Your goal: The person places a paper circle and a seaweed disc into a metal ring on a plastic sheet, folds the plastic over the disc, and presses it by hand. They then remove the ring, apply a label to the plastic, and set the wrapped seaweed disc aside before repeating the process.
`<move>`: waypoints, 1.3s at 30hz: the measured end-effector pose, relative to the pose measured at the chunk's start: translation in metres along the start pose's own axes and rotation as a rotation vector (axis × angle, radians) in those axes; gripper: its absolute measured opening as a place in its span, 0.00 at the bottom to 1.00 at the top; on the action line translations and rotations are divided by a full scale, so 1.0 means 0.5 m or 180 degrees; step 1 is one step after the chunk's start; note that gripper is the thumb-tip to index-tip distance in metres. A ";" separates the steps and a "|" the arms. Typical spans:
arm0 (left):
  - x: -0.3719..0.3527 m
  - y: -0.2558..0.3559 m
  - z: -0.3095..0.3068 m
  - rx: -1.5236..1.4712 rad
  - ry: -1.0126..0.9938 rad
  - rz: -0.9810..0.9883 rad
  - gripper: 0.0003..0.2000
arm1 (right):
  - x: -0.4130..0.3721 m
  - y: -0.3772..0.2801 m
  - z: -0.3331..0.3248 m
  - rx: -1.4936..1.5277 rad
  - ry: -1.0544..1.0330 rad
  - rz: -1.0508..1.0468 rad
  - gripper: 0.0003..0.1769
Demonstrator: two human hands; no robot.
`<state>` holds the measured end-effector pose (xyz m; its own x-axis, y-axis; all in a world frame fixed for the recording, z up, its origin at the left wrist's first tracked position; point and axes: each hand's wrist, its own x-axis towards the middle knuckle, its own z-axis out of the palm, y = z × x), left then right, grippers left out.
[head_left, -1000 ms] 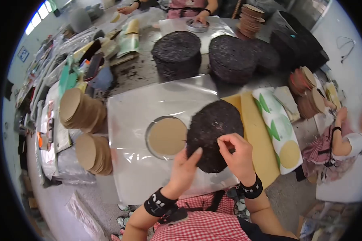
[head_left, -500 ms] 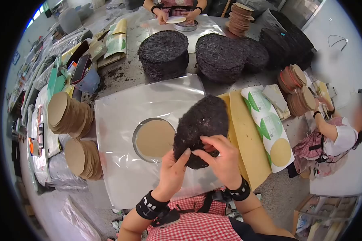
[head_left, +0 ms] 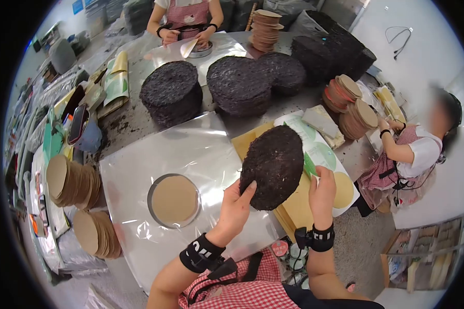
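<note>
My left hand (head_left: 237, 206) grips the lower left edge of a dark, rough disc of dried seaweed (head_left: 273, 167), thumb on its face. The disc is tilted up above the right part of a clear plastic sheet. My right hand (head_left: 322, 193) is apart from the disc, just right of it, with thumb and forefinger drawn together; whatever they pinch is too small to make out. On the plastic sheet (head_left: 126, 180) lies a metal ring (head_left: 150, 203) with a tan cardboard disc (head_left: 174, 200) inside it.
Stacks of tan discs (head_left: 67, 180) stand at left beside a blue container (head_left: 90, 139). Behind the sheet are thick seaweed stacks (head_left: 171, 92). Printed green-and-white labels (head_left: 325, 149) lie at right. Co-workers work at the far side (head_left: 188, 20) and the right (head_left: 397, 149).
My right hand has come off the seaweed disc and moved right. The left hand still holds the disc, now turned with its face more toward me. The camera view has shifted.
</note>
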<state>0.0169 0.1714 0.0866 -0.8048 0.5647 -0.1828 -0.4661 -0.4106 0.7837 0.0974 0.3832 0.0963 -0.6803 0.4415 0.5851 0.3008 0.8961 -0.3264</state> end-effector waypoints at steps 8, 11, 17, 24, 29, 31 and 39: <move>0.047 -0.042 0.070 0.0264 -0.0423 0.0049 0.15 | 0.006 -0.073 -0.001 0.2060 -0.0200 0.0551 0.13; 0.063 -0.039 0.081 0.0380 -0.0479 0.0230 0.14 | 0.005 -0.013 0.007 0.2489 -0.0246 0.1040 0.16; 0.035 -0.041 0.097 0.2164 -0.0911 0.1263 0.21 | -0.029 0.032 -0.012 0.1647 0.0115 0.0744 0.13; 0.004 -0.014 0.052 0.4518 -0.0426 0.3485 0.23 | -0.089 0.077 -0.016 0.4023 -0.0222 0.1449 0.34; -0.015 -0.005 0.004 0.4897 -0.0210 0.3414 0.23 | -0.022 -0.001 -0.047 0.5386 -0.0821 0.2477 0.28; -0.027 -0.007 -0.033 0.4989 0.0138 0.3086 0.25 | -0.022 0.006 -0.011 0.5140 -0.0982 0.2383 0.27; -0.235 0.138 -0.273 0.4250 0.2283 0.2926 0.23 | -0.051 -0.292 0.061 0.3385 -0.1275 0.0213 0.21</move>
<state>0.0293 -0.0209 0.0812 -0.7675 -0.0355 0.6400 0.4801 0.6298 0.6106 0.0504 0.2399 0.1064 -0.9062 0.2693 0.3260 -0.2451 0.2936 -0.9240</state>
